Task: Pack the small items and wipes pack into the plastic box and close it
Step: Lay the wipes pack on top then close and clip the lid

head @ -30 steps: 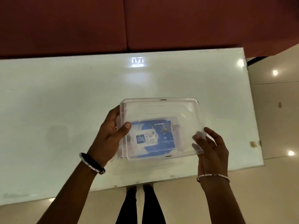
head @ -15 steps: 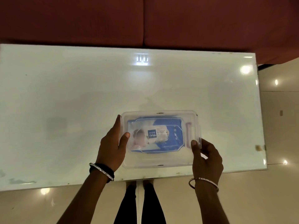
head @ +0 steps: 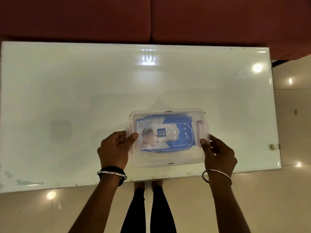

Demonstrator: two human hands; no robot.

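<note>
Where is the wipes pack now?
In the head view, the wipes pack lies inside the closed plastic box, near the table's front edge, between both hands.

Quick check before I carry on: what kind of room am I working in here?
Probably a home living room, though that is a guess. A low white glass-topped table stands directly before a dark red sofa, on a glossy tiled floor reflecting ceiling spotlights.

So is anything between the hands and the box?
No. The left hand and right hand already grip the ends of the clear plastic box, thumbs on its lid; the wipes pack lies inside.
</note>
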